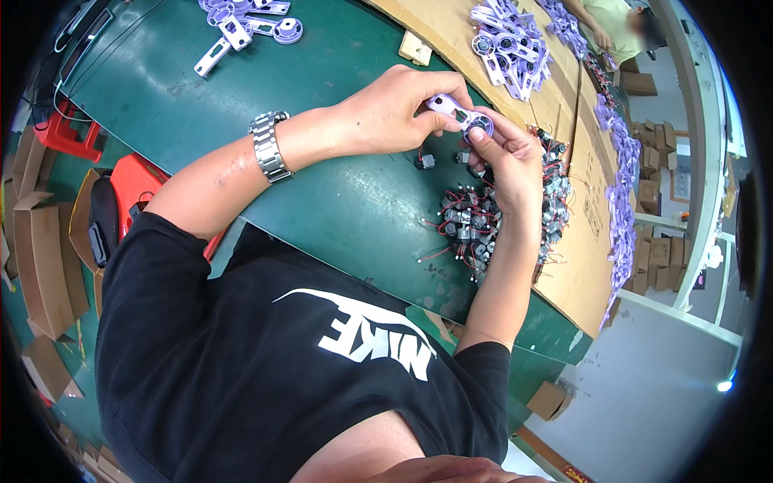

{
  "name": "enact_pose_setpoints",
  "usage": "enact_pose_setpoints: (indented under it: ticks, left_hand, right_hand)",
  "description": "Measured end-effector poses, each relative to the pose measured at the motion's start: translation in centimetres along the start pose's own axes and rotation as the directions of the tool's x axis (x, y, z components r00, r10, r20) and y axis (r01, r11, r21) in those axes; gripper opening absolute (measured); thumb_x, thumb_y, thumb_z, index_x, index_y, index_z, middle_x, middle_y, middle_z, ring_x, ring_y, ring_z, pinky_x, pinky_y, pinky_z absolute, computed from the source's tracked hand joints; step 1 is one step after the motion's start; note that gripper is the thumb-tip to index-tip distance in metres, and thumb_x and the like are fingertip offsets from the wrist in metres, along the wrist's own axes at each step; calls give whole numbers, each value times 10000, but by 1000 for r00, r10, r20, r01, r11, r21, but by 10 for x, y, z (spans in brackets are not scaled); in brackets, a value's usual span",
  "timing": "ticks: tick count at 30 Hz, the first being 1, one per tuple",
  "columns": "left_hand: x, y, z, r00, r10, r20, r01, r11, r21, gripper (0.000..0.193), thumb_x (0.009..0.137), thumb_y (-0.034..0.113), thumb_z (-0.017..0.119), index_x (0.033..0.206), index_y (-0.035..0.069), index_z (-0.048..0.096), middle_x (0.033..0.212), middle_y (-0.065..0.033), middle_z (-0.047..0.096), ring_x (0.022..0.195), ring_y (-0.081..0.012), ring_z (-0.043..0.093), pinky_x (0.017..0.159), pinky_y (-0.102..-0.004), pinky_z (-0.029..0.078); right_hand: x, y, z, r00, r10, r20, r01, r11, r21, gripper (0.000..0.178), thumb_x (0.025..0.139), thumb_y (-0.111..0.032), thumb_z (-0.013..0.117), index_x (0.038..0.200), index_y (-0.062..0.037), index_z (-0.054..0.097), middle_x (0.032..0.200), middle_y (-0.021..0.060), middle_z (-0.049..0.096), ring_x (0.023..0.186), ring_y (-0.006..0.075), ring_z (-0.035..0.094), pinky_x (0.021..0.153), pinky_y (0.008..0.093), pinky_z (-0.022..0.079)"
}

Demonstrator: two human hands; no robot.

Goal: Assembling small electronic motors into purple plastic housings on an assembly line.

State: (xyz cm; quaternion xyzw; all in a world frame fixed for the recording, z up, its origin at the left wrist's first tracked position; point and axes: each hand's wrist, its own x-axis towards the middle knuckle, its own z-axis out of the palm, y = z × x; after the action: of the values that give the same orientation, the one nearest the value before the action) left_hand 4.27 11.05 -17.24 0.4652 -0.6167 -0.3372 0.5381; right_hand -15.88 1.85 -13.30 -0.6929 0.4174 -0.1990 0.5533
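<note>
Both hands meet over the far part of the green table, on one purple plastic casing [445, 105] with a handle end and a round ring end. My left hand [382, 111] has the handle end pinched between thumb and fingers. Around the ring end, my right hand [515, 161] is closed, its thumb pressed on the ring. Whether a small part sits inside the ring, I cannot make out. Below the hands lies a heap of small grey motors [467, 217] with red wires, partly hidden by my right forearm. One loose motor [425, 162] lies apart under my left hand.
Cardboard sheets [576, 233] cover the table's right side, bearing a pile of purple casings [511, 52]. More casings [233, 32] lie at the far left. A red stool [133, 189] and cardboard boxes [44, 258] stand at left. Another person [616, 28] works at the far right.
</note>
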Motion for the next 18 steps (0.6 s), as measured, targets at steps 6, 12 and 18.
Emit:
enact_pose_setpoints:
  ticks: [6, 12, 18]
  left_hand:
    - [4, -6, 2, 995, -91, -45, 90, 995, -35, 151, 997, 31, 660, 1145, 1, 672, 901, -52, 728, 810, -96, 695, 719, -267, 564]
    - [4, -5, -1, 986, -164, -28, 158, 975, -158, 154, 1002, 32, 660, 1154, 8, 661, 931, -36, 715, 808, -77, 670, 721, -252, 560]
    - [6, -10, -5, 985, -167, -33, 158, 970, -184, 150, 1006, 23, 649, 1156, 17, 654, 931, -22, 697, 821, -73, 654, 720, -253, 555]
  right_hand:
    - [11, 11, 11, 998, -29, -49, 26, 999, -44, 280, 998, -88, 687, 1270, -23, 686, 831, 50, 738, 615, 88, 628, 558, 249, 498]
    - [3, 0, 15, 958, -287, 0, 225, 753, -619, 314, 1059, -223, 616, 1304, -26, 613, 862, 75, 729, 680, 132, 670, 625, 289, 534]
    - [6, -2, 0, 988, -11, 156, -16, 985, 170, 358, 1108, -278, 530, 1364, -35, 592, 993, 137, 705, 797, 172, 697, 634, 292, 557]
